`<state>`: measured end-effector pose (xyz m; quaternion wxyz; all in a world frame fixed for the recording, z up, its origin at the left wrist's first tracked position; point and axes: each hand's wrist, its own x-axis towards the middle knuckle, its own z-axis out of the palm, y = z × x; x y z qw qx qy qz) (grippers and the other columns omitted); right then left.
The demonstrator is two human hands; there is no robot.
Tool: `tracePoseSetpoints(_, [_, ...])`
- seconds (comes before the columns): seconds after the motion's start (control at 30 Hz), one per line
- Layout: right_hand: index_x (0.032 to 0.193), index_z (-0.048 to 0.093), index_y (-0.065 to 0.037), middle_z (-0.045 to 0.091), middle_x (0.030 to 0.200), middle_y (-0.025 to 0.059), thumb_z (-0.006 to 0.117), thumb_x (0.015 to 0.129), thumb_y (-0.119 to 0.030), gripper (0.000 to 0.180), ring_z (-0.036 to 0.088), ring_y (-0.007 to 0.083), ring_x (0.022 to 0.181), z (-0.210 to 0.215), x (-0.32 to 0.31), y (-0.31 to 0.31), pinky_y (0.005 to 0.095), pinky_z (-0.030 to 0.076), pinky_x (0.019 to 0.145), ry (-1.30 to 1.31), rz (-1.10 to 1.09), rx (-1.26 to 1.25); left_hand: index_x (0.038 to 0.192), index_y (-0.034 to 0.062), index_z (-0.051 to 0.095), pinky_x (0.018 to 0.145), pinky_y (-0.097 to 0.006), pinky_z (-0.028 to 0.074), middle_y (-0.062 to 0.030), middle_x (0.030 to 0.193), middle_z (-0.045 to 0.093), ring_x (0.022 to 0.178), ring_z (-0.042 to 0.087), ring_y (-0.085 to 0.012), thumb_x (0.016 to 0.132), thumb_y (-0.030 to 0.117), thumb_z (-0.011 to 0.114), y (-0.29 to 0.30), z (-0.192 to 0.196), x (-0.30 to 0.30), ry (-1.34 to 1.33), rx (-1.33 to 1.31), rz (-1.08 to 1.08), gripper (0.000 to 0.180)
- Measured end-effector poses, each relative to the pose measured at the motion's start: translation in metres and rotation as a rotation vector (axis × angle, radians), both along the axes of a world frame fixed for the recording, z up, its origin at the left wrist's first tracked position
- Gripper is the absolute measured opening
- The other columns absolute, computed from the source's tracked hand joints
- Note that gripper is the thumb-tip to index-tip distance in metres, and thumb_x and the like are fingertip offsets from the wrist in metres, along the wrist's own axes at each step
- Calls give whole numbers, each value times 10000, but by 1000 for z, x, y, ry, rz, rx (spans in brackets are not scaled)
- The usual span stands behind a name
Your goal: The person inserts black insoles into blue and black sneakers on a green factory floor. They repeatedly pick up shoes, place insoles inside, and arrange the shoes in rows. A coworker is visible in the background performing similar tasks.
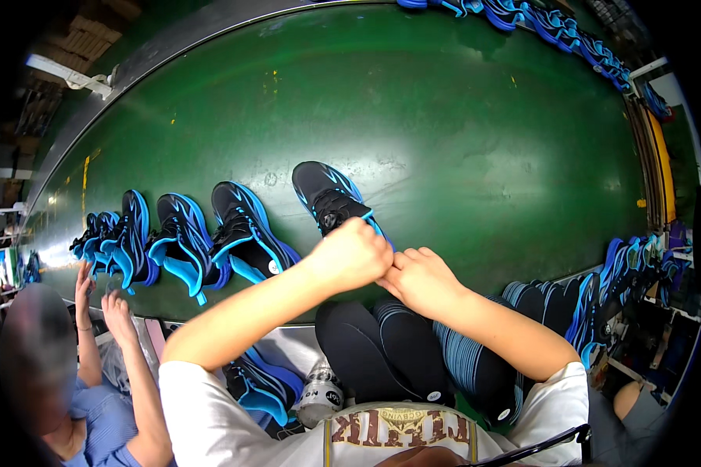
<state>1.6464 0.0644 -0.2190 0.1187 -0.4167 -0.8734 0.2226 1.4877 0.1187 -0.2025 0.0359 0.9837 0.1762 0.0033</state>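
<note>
A black sneaker with bright blue trim (pixel 325 189) lies on the green work surface (pixel 459 156) in front of me, its toe pointing away. My left hand (pixel 352 253) is closed over the sneaker's opening and hides much of its heel end. Just to the right, my right hand (pixel 424 280) is closed too, with its fingertips pinched together against the left hand's. What the fingers of either hand hold is hidden between them.
Matching sneakers (pixel 245 229) stand in a row to the left. Near my body are black shoe-shaped pieces (pixel 350 342), some blue-striped, a clear bottle (pixel 320 395) and another sneaker (pixel 261 385). A co-worker's hands (pixel 117 315) are at lower left. More shoes (pixel 549 31) line the far edge.
</note>
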Motion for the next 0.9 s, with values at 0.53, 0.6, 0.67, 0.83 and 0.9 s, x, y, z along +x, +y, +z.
tracePoseSetpoints(0.53, [687,545,-47,550,595,33,510,653,-110,80,546,159,550,-6,-5,12,269,390,529,-23,236,90,511,142,547,486,-310,261,29,483,455,459,412,-156,624,169,527,33,-52,-4,769,224,-150,118])
tracePoseSetpoints(0.6, [687,542,-49,549,596,31,505,657,-109,76,546,157,553,-7,-5,10,271,389,532,-32,230,103,511,139,549,487,-312,262,29,485,460,460,415,-155,623,170,529,35,-53,-7,727,210,-167,118])
tracePoseSetpoints(0.67, [686,540,-50,548,597,32,503,659,-110,76,545,157,553,-8,-5,10,272,389,534,-35,245,111,520,133,554,513,-314,288,8,512,501,487,451,-165,630,177,523,32,-55,-7,752,215,-144,122])
tracePoseSetpoints(0.83, [687,536,-50,546,599,31,497,663,-110,75,546,157,557,-12,-5,8,275,388,540,-39,239,111,559,125,580,553,-318,321,-14,564,556,542,503,-180,652,174,514,30,-51,-4,784,193,-110,124])
tracePoseSetpoints(0.9, [687,534,-50,548,600,30,496,664,-110,74,548,156,555,-11,-6,8,276,389,538,-45,231,119,570,126,585,554,-317,320,-10,573,558,557,508,-180,656,176,513,29,-48,-3,797,214,-111,123])
